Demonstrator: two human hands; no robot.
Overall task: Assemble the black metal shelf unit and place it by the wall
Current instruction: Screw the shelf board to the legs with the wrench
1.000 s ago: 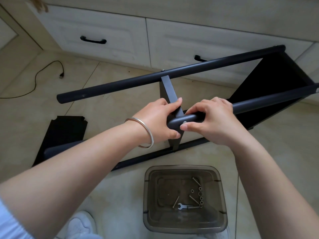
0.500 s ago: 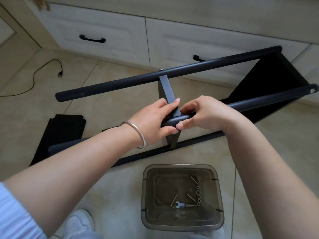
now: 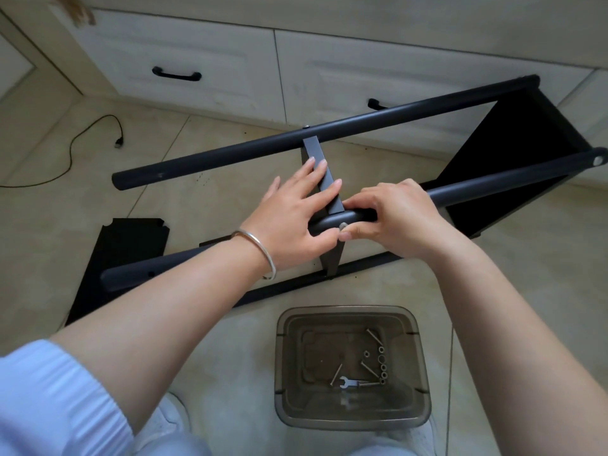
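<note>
Black metal shelf frame (image 3: 513,166) lying on its side on the tiled floor (image 3: 210,205), in front of two cream cabinet drawers (image 3: 204,57), each with one black handle; two round tubes uppermost, far tube (image 3: 296,139) and near tube (image 3: 493,182), running from lower left to upper right, joined at the middle by one flat black crossbar (image 3: 320,169); one thinner rail (image 3: 296,287) below, resting on the floor; one black panel closing the right end of the frame.

Left hand (image 3: 296,222) spread, fingers straight, lying flat over the crossbar and the near tube; one silver bangle (image 3: 260,251) on that wrist.

Right hand (image 3: 391,215) curled over the near tube just right of the crossbar, thumb and forefinger pinching one small silver bolt (image 3: 342,226) at the side of the tube.

One loose black shelf panel (image 3: 128,248) flat on the floor at the left, partly under the near tube's end.

One translucent grey tub (image 3: 352,366) on the floor nearest the person, holding one small spanner (image 3: 348,382), about four long bolts and about six nuts or washers, hard to count exactly.

One black cable (image 3: 82,139) with a plug trailing across the floor at far left; two white shoes at the bottom edge, one pale blue sleeve (image 3: 49,399) at lower left.
</note>
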